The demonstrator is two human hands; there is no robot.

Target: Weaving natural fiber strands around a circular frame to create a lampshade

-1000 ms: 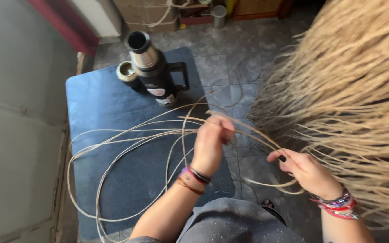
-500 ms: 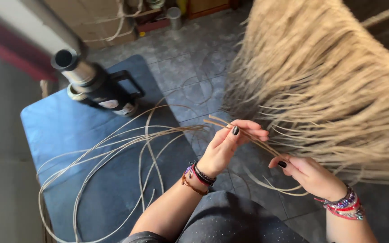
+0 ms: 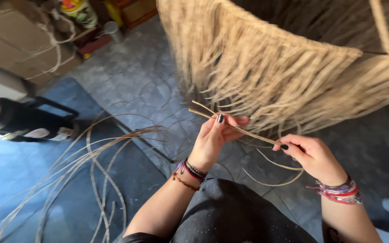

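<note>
My left hand (image 3: 215, 137) pinches thin tan cane strands (image 3: 244, 131) between thumb and fingers, their free ends sticking up to the left. My right hand (image 3: 310, 154) grips the same strands farther right, nails painted dark. Both wrists wear bands of coloured bracelets. Just above the hands hangs a big woven piece with a long straw-coloured fringe (image 3: 266, 67). Long loops of the cane (image 3: 95, 166) trail down to the left over a blue surface (image 3: 10, 171).
A black flask with a handle (image 3: 23, 121) lies at the left edge on the blue surface. Cardboard boxes tied with cord (image 3: 28, 45) and a small metal can (image 3: 111, 29) stand at the back on the grey tiled floor (image 3: 136, 76). My dark-clothed lap (image 3: 235, 216) fills the bottom.
The view has swung up and right, pushing the flask to the left edge. Both hands have lifted the strands closer to the fringe, with the left hand now pinching the tips.
</note>
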